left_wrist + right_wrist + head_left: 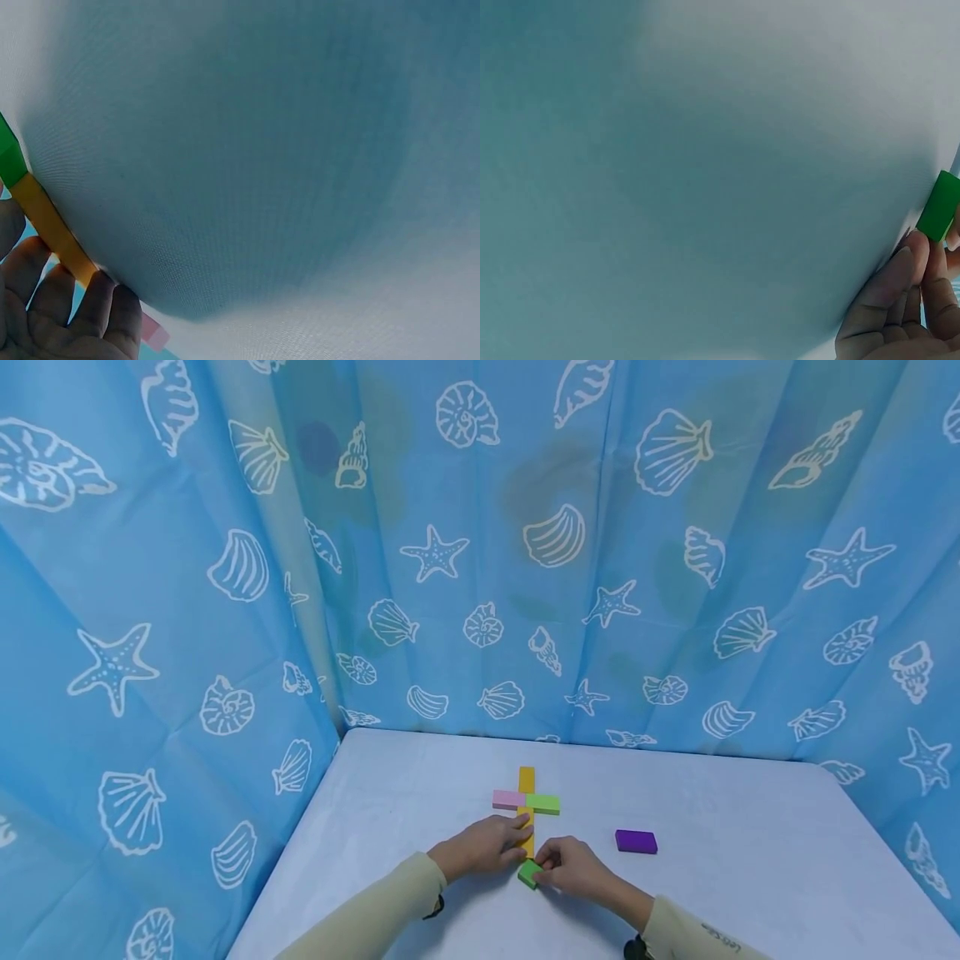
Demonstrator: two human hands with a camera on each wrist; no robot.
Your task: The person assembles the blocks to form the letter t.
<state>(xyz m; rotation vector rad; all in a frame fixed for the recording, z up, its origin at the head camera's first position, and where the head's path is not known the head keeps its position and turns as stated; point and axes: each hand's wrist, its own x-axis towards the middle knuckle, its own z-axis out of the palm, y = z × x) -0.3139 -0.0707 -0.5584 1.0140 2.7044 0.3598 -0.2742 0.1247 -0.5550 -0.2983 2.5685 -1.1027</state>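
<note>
A bright green block (528, 873) is pinched by the right hand (573, 867) at the near end of a cross of blocks; in the right wrist view the same green block (940, 208) shows at the fingertips. My left hand (483, 845) rests its fingers on the near yellow block (527, 843), partly covering it. The left wrist view has the fingers along that yellow block (51, 229), its end meeting the green block (9, 156). Beyond lie a pink block (509, 799), a light green block (543, 804) and a far yellow block (527, 779).
A purple block (636, 842) lies by itself to the right of the right hand. Everything stands on a white-covered table (420, 777). Blue curtains (480, 585) with white shell and starfish prints hang behind the table and at its sides.
</note>
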